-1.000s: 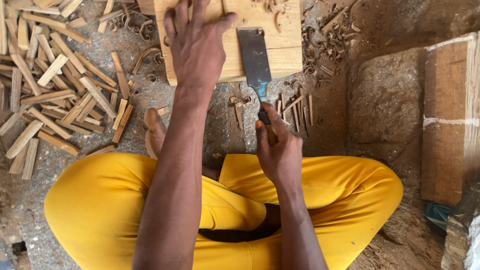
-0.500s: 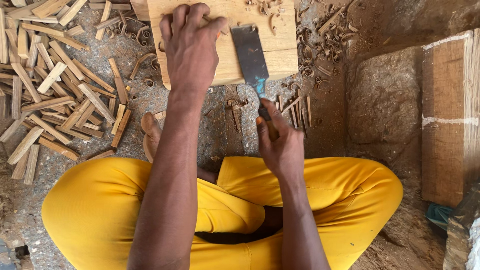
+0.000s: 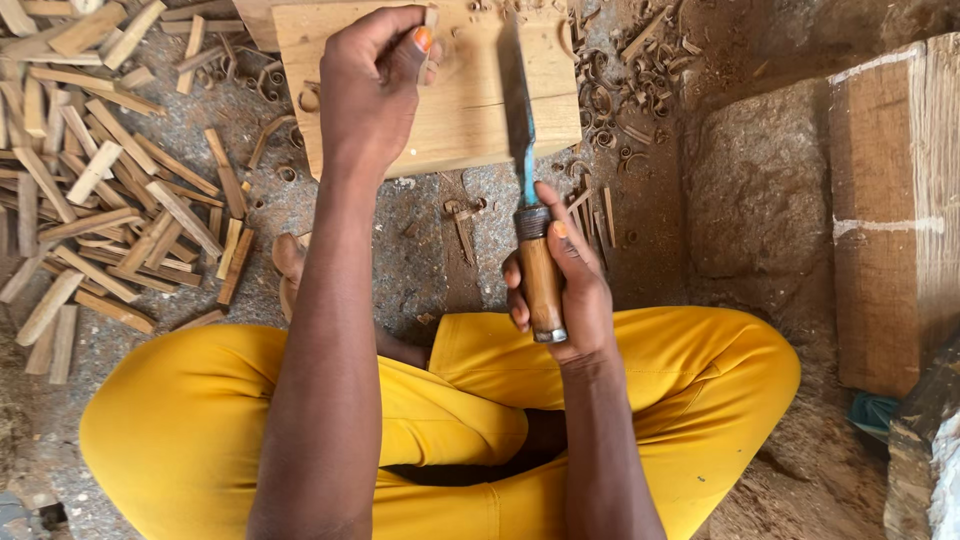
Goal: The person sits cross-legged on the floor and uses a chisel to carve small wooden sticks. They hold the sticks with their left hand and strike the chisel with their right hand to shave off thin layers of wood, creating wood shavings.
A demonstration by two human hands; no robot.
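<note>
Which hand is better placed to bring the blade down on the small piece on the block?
Right. The right hand already grips the wooden handle of the chopping knife, blade edge-on above the wooden block. The left hand is busy pinching the small wood piece upright on the block.

The person sits cross-legged, knees spread wide to either side, with both bare forearms reaching forward from between them. The left arm stretches out nearly straight, well ahead of the right one; the left hand (image 3: 372, 85) lies back-up, wrist slightly bent, its thumb tucked toward the fingertips in a pinch, the thumbnail showing orange. The right hand (image 3: 560, 285) stays close in, just ahead of the right knee, elbow bent. Its fingers are wrapped in a fist with the thumb laid along the top, pointing forward, the wrist straight and in line with the forearm.
</note>
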